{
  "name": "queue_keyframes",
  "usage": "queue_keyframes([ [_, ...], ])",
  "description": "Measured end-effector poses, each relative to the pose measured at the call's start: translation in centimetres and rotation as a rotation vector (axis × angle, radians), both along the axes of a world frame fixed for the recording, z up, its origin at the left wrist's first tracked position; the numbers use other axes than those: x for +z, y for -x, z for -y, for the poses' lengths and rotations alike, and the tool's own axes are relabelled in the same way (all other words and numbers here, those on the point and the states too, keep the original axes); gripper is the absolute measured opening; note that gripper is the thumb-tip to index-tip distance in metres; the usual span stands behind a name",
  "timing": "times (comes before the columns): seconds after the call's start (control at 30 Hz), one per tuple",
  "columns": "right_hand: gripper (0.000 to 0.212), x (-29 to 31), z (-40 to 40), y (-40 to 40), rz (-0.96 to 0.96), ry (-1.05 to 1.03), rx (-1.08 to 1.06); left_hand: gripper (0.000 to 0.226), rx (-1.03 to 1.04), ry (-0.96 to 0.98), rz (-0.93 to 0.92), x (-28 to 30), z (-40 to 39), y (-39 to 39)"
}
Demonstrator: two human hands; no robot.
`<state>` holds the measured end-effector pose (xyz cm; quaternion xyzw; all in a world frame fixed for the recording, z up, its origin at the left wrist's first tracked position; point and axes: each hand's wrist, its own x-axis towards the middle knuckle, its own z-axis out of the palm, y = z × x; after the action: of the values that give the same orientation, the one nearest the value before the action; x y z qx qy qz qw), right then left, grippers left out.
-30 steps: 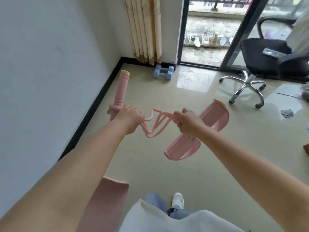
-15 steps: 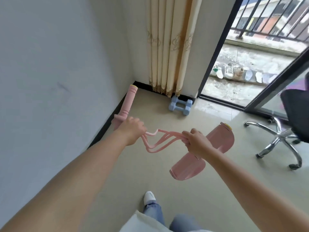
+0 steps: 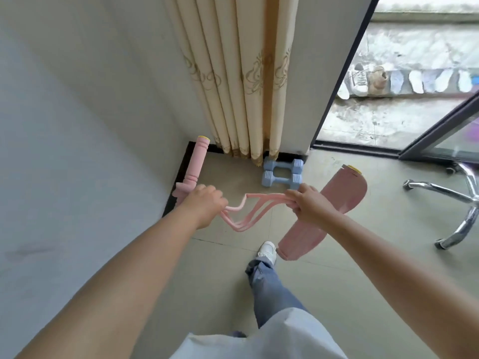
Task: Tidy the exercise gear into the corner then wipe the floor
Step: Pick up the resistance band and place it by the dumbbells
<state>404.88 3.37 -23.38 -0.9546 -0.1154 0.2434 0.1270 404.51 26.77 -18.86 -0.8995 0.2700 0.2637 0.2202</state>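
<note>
Carrying the pink pedal puller point(image 3: 248, 216) toward the far-left corner, I judge tidying partly done and the floor not yet wiped. My left hand point(image 3: 204, 206) grips its handle bar point(image 3: 195, 164); three slack bands hang between; my right hand point(image 3: 309, 207) grips them at the pedal point(image 3: 334, 203). Two blue dumbbells point(image 3: 282, 173) already lie by the curtain point(image 3: 246, 73); one office chair point(image 3: 456, 203) stands right.

No readable text, labels, numbers or signs anywhere.
</note>
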Motion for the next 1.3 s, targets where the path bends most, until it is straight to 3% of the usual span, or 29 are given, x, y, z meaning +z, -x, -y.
queue_keyframes([
  [0.3,0.047,-7.8,-4.0,-13.1,-0.242,0.075,-0.021,0.032,-0.220,-0.026,-0.252,-8.6,-0.2,-16.0],
  [0.47,0.044,-13.6,-5.4,-16.8,-0.305,0.073,-0.102,0.031,-0.306,-0.049,-0.332,-15.2,-1.9,-22.3],
  [0.63,0.037,-22.7,-7.4,-19.6,-0.320,0.154,-0.239,0.030,-0.354,-0.038,-0.371,-25.6,-4.1,-26.7],
  [0.83,0.037,-38.8,-11.2,-21.1,-0.373,0.158,-0.251,0.032,-0.449,-0.088,-0.390,-41.7,-4.8,-29.1],
  [1.07,0.036,-55.6,-10.6,-22.7,-0.387,0.170,-0.255,0.030,-0.598,-0.120,-0.284,-59.8,-3.2,-32.9],
  [1.3,0.032,-64.3,-7.7,-24.7,-0.271,0.217,-0.290,0.027,-0.652,-0.062,-0.147,-69.4,-2.3,-37.4],
])
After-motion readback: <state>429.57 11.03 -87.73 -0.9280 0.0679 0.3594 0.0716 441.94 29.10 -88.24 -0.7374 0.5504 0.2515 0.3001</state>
